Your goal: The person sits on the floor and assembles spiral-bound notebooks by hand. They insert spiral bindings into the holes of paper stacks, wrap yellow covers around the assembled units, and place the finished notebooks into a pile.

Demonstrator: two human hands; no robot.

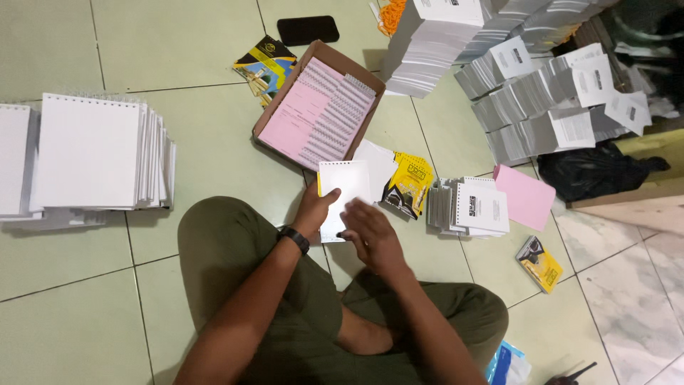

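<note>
Nearest of all, the person's olive-green trouser legs (235, 257) fill the lower middle of the view, folded cross-legged on the pale green tiled floor (71, 314). Above the knees, both hands meet on a small white punched notepad block (342, 189). The left hand (315, 207), with a black wristwatch (293, 239) on its wrist, grips the pad's left edge with the thumb on the top sheet, closed on it. The right hand (372, 235) lies over the pad's lower right corner, fingers curled against the paper; whether it pinches the pad or only presses on it I cannot tell. The pad is held just above the floor, right in front of the legs.

Just beside it to the right lie yellow-and-black printed covers (407, 184), then a short stack of white spiral-punched pads (474, 207), with a pink sheet (526, 196) touching it. A single yellow-and-black booklet (540, 264) lies apart, lower right.

Behind the pad sits an open brown cardboard box (285, 107) holding pink sheets and rows of white wire binding combs. Well to the left stands a tall pile of blank white wire-bound pads (89, 153). Farther back lie a black phone (308, 30) and more printed covers (265, 68). At the far right rise large stacks of white printed paper (541, 93), and a black plastic bag (591, 175) lies below them.
</note>
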